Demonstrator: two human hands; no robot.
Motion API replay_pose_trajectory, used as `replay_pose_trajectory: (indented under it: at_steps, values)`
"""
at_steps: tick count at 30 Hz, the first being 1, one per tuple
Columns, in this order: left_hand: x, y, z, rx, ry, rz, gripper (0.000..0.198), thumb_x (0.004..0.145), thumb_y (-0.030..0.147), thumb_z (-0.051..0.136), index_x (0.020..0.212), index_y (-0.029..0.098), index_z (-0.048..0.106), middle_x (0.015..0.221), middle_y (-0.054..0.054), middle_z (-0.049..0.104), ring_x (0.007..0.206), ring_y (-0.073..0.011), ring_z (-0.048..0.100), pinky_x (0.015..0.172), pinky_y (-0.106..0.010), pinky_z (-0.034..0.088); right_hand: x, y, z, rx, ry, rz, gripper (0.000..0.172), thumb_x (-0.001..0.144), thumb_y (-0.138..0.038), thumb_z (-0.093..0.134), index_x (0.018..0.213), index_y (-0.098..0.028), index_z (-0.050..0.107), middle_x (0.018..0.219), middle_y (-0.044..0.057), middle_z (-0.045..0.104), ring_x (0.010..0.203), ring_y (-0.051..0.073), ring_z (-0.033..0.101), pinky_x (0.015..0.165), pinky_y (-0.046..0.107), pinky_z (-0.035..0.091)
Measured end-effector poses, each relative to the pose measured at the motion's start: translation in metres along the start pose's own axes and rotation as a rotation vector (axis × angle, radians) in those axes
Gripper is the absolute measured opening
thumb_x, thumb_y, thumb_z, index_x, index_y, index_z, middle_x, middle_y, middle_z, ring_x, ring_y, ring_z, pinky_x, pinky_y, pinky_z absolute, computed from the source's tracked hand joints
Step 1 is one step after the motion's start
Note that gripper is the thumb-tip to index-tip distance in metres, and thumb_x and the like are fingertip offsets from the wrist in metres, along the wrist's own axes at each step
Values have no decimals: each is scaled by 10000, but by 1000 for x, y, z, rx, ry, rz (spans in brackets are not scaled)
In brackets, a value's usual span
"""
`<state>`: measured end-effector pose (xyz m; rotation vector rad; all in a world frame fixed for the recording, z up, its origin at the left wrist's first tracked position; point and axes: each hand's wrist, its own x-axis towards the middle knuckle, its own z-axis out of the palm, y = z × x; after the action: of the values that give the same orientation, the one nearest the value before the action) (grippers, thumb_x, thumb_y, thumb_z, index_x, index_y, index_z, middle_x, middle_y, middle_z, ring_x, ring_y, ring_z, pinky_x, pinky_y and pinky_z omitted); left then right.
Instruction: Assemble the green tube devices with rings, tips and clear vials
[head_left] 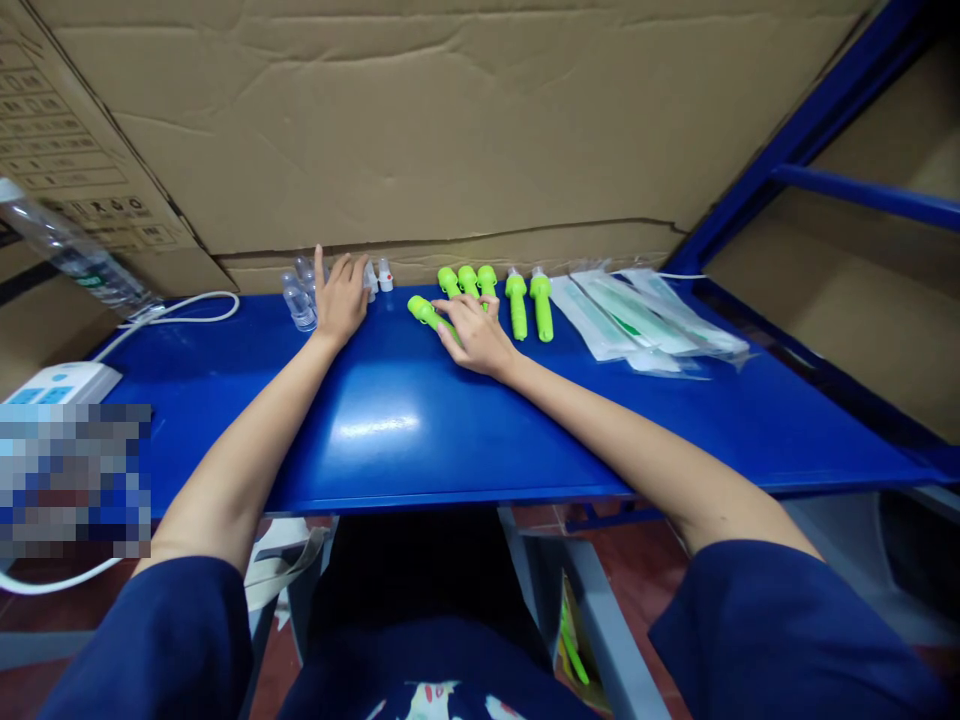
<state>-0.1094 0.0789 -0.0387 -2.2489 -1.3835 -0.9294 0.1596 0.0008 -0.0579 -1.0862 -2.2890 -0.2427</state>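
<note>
My left hand (342, 298) reaches to the back of the blue table, its fingers stretched out and one pointing up. It is over or beside a group of small clear plastic pieces (299, 302), partly hidden behind it. A small white-based clear piece (385, 276) stands just right of its fingertips. My right hand (481, 338) is closed round a lime-green flashlight-shaped stick (422, 310), which lies tilted with its head to the left. Behind that hand, several similar green sticks (468, 278) lie in a row. Two more, including one green stick (541, 305), have clear tips and lie to the right.
Clear packets with pale green contents (637, 315) lie at the right on the blue table (450, 440). A white power strip (67, 385), a cable (199, 312) and a plastic bottle (82, 255) are at the left. A cardboard wall (450, 130) rises behind; blue frame bars (862, 195) stand right.
</note>
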Motion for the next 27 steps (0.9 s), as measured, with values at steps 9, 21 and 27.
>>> replay_pose_trajectory:
  at_steps: [9,21,27]
  values:
    - [-4,-6,-5,101,14,76,302,1042,351,470,1173,226,711,1160,-134,751,1196,-321,661,1265,-636,283,2,-1,-1,-11,-64,160,510,1013,-287,410,1465,-87,537,1466,216,615,1393,360,492,1131,538,314]
    - [-14,7,-10,14,-13,-43,488,1077,567,363,1171,175,639,1158,-174,752,1149,-325,693,1140,-526,349,1,7,8,-99,-105,306,460,1006,-363,439,1355,-139,637,1576,221,486,1465,424,373,1152,668,283]
    - [-19,20,-2,-65,-38,-49,546,1085,586,271,1238,175,597,1204,-188,734,1151,-332,699,1114,-550,353,-2,14,13,-111,-70,328,453,985,-382,460,1327,-143,638,1576,234,466,1455,447,361,1128,698,286]
